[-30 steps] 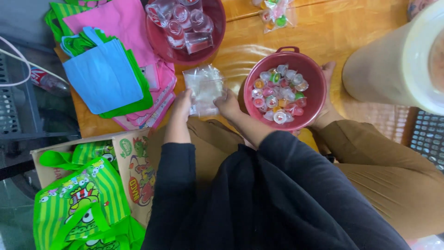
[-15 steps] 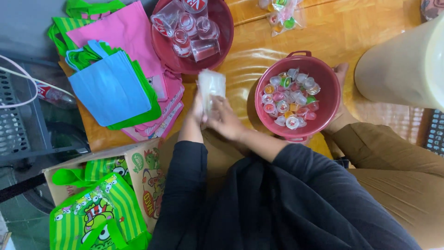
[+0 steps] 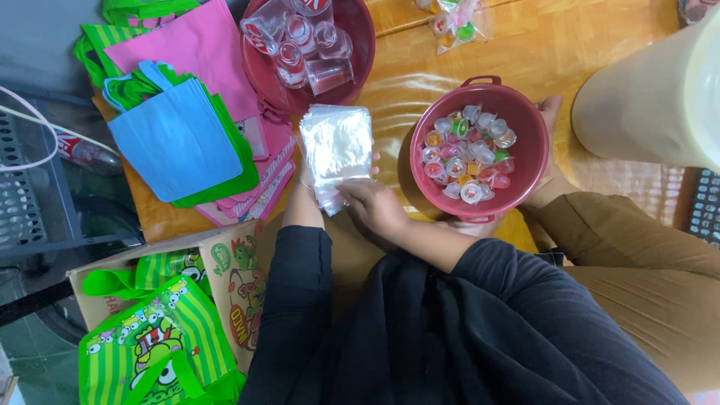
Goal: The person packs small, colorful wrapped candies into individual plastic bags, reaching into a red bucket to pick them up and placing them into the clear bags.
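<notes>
**Clear plastic bags held in both hands over the desk**

Clear plastic, a stack of small bags [image 3: 335, 150], sits at my 12 o'clock. My left hand [image 3: 306, 180] props it from beneath, grip closed on it; my right hand [image 3: 375, 206] pinches its lower edge, seemingly to peel one off. At 2 o'clock, one red bowl [image 3: 517, 161] of jelly cups, steadied by another person's hand [image 3: 551, 176]. One more bowl [image 3: 360, 45] at 12 holds about five cups.

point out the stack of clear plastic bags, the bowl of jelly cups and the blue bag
stack of clear plastic bags [image 3: 336, 146], head view, middle of the top bag
bowl of jelly cups [image 3: 525, 120], head view, inner right wall
blue bag [image 3: 176, 139], head view, centre of its face
</notes>
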